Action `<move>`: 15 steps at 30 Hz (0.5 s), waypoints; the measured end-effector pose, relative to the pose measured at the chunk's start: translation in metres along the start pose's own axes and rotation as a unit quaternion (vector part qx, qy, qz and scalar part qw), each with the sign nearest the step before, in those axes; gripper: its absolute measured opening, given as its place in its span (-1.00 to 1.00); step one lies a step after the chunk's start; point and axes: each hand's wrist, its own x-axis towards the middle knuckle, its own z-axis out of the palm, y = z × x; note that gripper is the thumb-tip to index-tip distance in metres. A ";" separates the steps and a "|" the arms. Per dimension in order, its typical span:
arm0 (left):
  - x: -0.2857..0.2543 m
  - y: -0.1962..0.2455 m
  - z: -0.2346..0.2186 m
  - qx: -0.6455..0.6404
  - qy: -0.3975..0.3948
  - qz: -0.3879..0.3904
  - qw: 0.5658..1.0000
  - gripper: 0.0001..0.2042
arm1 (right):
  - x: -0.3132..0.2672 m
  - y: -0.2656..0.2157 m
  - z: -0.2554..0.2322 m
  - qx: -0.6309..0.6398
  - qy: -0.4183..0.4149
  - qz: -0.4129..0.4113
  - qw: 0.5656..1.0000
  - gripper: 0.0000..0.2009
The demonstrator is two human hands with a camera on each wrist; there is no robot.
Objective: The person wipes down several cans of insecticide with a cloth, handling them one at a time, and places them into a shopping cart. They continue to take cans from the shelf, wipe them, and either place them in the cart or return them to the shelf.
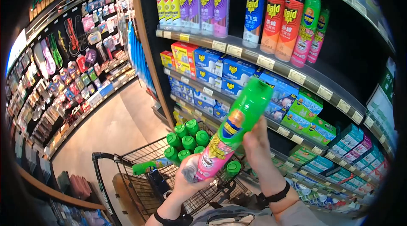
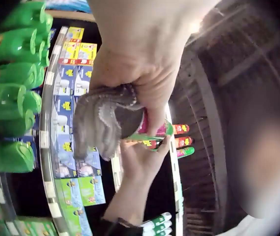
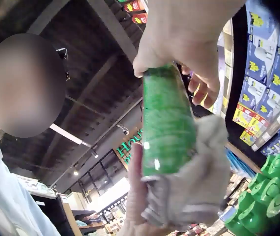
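Observation:
A pink and green aerosol insecticide can [image 1: 232,130] slants across the head view, its green cap end pointing up and right. My left hand [image 1: 186,185] grips its pink base from below. Bunched in that hand is a grey cloth [image 2: 100,123], pressed against the can's bottom end. My right hand [image 1: 257,147] holds the green upper part, thumb on the near side. The right wrist view shows the green side of the can between both hands, with the cloth [image 3: 189,191] folded round its lower end. Some right fingers are hidden behind the can.
Below stands a wire shopping cart [image 1: 95,156] with several green-capped cans [image 1: 188,142] upright and one lying down [image 1: 146,166]. Ahead, a shelf [image 1: 263,58] bears Raid cans [image 1: 289,26] and two pink-green cans [image 1: 306,30]. Boxes [image 1: 241,71] fill lower shelves; an aisle [image 1: 106,120] runs left.

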 end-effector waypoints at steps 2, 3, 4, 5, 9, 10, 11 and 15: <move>-0.003 -0.005 -0.005 0.409 0.120 0.198 0.883 -0.28 | -0.002 0.013 -0.002 0.013 0.046 0.033 0.998 -0.41; -0.005 -0.010 -0.009 0.434 0.134 0.239 0.858 -0.24 | -0.003 0.018 -0.003 0.021 0.094 0.059 0.994 -0.44; -0.009 -0.011 -0.010 0.436 0.137 0.234 0.858 -0.24 | -0.004 0.020 -0.001 0.023 0.094 0.065 0.993 -0.44; -0.010 -0.011 -0.011 0.460 0.129 0.235 0.847 -0.23 | -0.004 0.023 0.001 0.043 0.089 0.063 0.993 -0.50; -0.018 -0.013 -0.021 0.389 0.060 0.169 0.904 -0.23 | -0.008 0.032 0.014 -0.012 0.026 0.070 0.997 -0.45; -0.020 -0.014 -0.023 0.319 0.033 0.122 0.939 -0.24 | -0.010 0.035 0.016 -0.082 -0.028 0.065 0.994 -0.41; -0.022 -0.013 -0.024 0.273 0.009 0.099 0.957 -0.30 | -0.014 0.036 0.022 -0.086 -0.052 0.091 0.991 -0.40; -0.029 -0.004 -0.021 0.049 0.053 0.065 0.995 -0.25 | -0.030 0.064 0.044 -0.091 -0.215 0.091 0.968 -0.21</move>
